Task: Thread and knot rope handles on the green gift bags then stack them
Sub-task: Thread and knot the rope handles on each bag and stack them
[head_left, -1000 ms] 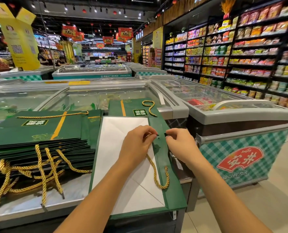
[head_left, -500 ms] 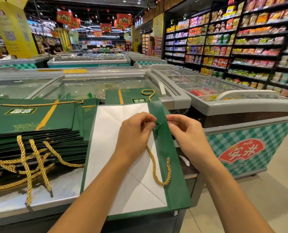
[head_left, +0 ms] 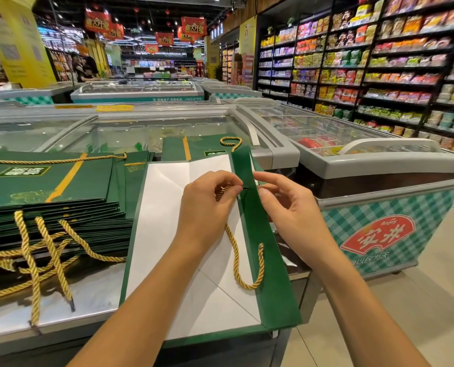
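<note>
Fingertips [head_left: 234, 190] on twisted gold rope [head_left: 235, 250] — flat green paper bag [head_left: 269, 263]

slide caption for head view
Handle threading: left hand pinches gold rope at the hole in a green gift bag, right hand beside it

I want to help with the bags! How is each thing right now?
Left hand, pinches the gold rope tip at the upper hole.
Right hand, pinches the front bag by its green flap, beside that hole.
Gold rope, one end through the lower hole, loose loop on the white.
Front bag, flat, white inside up.
Bag stack, piled flat, ropes hanging out.
Freezer lid, shut.
</note>
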The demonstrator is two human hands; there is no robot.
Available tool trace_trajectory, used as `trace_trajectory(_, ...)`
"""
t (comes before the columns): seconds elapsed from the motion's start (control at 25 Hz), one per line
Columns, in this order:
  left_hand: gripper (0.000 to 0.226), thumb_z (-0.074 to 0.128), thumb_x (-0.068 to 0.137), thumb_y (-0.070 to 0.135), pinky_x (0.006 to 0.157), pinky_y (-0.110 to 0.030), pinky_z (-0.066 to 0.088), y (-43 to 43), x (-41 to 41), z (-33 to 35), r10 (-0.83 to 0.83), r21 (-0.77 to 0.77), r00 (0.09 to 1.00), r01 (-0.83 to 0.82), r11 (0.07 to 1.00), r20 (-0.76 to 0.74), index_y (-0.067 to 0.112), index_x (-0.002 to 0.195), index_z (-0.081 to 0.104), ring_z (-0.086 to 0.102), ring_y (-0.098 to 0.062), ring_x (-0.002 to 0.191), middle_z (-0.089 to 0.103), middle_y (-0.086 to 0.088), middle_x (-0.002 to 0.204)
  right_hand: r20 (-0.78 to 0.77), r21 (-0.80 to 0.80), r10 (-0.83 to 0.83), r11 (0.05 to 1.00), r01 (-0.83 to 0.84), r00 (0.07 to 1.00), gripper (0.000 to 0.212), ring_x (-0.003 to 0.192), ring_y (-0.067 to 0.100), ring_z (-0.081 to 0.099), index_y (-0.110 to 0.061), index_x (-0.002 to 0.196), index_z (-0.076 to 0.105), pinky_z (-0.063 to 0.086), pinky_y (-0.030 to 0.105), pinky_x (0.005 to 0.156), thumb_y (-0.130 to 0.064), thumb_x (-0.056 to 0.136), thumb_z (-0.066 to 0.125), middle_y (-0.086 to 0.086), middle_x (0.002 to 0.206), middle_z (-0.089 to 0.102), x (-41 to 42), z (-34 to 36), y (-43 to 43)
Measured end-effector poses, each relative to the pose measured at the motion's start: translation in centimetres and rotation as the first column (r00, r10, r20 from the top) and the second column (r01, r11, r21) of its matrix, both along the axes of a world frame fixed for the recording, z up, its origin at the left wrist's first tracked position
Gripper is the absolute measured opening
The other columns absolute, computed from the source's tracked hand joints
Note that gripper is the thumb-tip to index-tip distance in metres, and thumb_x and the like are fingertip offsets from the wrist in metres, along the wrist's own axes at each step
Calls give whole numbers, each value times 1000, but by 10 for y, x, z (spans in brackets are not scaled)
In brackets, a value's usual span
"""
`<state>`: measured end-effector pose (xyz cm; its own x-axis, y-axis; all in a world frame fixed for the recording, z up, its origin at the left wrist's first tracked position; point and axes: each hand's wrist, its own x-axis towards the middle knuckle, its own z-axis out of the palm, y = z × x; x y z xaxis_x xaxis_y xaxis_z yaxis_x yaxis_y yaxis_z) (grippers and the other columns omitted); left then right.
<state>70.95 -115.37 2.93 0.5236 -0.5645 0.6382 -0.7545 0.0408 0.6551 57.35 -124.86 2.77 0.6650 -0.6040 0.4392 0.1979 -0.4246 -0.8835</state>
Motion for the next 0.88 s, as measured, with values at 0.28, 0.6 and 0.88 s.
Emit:
trace_trajectory(0.28, 12, 68, 93, 15, 78, -5, 47, 0, -1, 1, 13, 3, 1000, -13, 1000, 9, 16, 104, 74, 62, -2, 87, 68, 8, 94, -33, -66, -6, 998, 4, 999, 31, 92, 9, 72, -29, 133, 61, 61, 26, 73, -20, 105, 52, -9, 92, 71, 3, -1, 3)
trace_trajectory(0.6, 15, 65, 95, 15, 82, -5, 46, -1, -2, -1, 41, 21, 993, -43, 999, 109, 14, 108, 72, 60, -7, 90, 69, 2, 101, -56, -68, 6, 998, -10, 998, 32, 92, 8, 72, -32, 135, 61, 61, 27, 74, -23, 105, 52, -6, 94, 70, 3, -2, 1)
trace_trajectory(0.88, 15, 70, 92, 17, 78, -5, 46, 1, -2, -1, 43, 5, 996, -44, 999, 84, 18, 106, 76, 61, -6, 89, 69, 3, 99, -82, -140, -26, 990, 14, 996, 36, 99, 8, 66, -39, 138, 59, 61, 35, 84, -29, 105, 51, -14, 95, 68, 4, -6, -2)
